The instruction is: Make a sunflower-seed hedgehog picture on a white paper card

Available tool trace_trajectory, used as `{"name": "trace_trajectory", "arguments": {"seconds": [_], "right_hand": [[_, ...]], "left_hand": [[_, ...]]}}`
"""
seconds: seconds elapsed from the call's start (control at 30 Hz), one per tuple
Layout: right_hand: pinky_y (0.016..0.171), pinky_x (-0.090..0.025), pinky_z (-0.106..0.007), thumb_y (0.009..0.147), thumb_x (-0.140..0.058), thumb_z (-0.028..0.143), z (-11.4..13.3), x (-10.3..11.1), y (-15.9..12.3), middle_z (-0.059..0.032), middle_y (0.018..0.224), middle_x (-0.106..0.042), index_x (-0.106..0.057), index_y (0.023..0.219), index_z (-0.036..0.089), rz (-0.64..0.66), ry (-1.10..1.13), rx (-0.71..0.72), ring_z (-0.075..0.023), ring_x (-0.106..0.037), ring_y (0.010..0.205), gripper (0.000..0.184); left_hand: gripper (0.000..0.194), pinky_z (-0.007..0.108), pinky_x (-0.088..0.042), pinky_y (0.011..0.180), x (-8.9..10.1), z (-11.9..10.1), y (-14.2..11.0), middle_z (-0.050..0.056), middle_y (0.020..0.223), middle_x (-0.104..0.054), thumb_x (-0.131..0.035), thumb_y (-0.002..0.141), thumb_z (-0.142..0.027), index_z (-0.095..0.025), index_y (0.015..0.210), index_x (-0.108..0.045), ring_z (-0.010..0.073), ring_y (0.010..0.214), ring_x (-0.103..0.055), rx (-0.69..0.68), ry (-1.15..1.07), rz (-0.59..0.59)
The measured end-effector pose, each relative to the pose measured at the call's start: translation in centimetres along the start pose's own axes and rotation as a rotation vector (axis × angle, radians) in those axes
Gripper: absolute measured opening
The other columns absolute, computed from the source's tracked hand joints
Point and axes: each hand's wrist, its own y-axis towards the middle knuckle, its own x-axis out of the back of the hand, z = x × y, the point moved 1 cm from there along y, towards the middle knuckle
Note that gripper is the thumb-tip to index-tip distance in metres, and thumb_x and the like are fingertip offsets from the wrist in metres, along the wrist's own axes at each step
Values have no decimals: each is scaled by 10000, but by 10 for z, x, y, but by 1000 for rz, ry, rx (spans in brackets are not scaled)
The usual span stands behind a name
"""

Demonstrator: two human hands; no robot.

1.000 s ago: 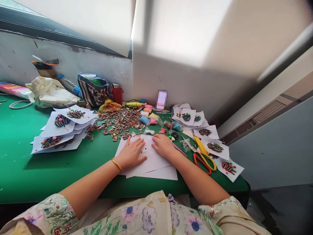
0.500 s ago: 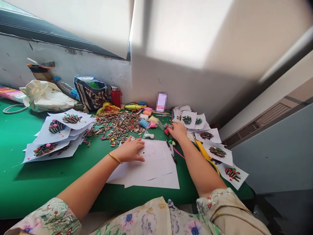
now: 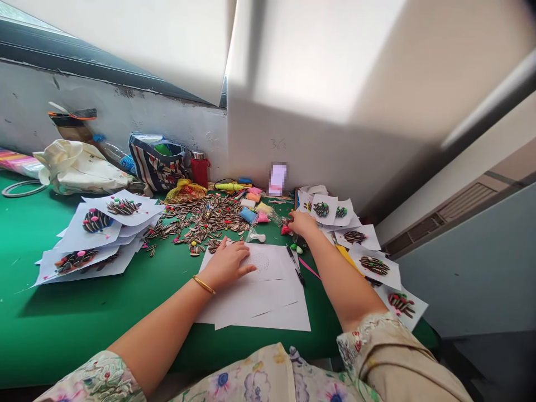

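My left hand (image 3: 226, 263), a gold bangle at its wrist, lies with fingers spread on the left part of a white paper sheet (image 3: 276, 301). An outline drawing (image 3: 260, 261) on the top sheet is partly covered by the fingers. Farther right, my right hand (image 3: 304, 223) has its fingertips closed at a lump of red clay (image 3: 286, 229) in clear wrapping; the exact grip is partly hidden. Between the hands lie a white piece of clay (image 3: 256, 237), green lumps of clay (image 3: 296, 248) and a black pen (image 3: 296, 267).
Striped sunflower seeds (image 3: 209, 218) form a loose pile behind the paper, beside coloured clay packets (image 3: 248, 215). Finished seed pictures lie in a stack (image 3: 67, 240) at left and a row (image 3: 368, 237) at right. Bags (image 3: 84, 167) and a red flask (image 3: 200, 170) stand along the wall.
My left hand has shifted a little to the right across the paper, covering the drawing's left end. My right hand stays beside the red clay. The view has moved slightly.
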Motion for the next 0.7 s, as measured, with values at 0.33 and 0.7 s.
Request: {"name": "trace_trajectory", "arguments": {"seconds": [0.33, 0.7], "right_hand": [[857, -469, -305, 980, -378, 288, 25, 19, -49, -53, 1107, -685, -588, 1186, 220, -218, 246, 247, -188, -615, 993, 302], [868, -506, -322, 965, -430, 286, 64, -29, -118, -71, 1024, -654, -581, 1074, 194, -168, 755, 618, -186, -613, 939, 208]], "left_hand": [[333, 646, -183, 1182, -4, 7, -2, 106, 1359, -617, -581, 931, -481, -228, 1129, -665, 324, 1389, -442, -29, -70, -75], [155, 338, -560, 788, -3, -15, 25, 52, 972, -655, -566, 916, -332, -207, 999, -602, 179, 860, -650, 212, -754, -468]]}}
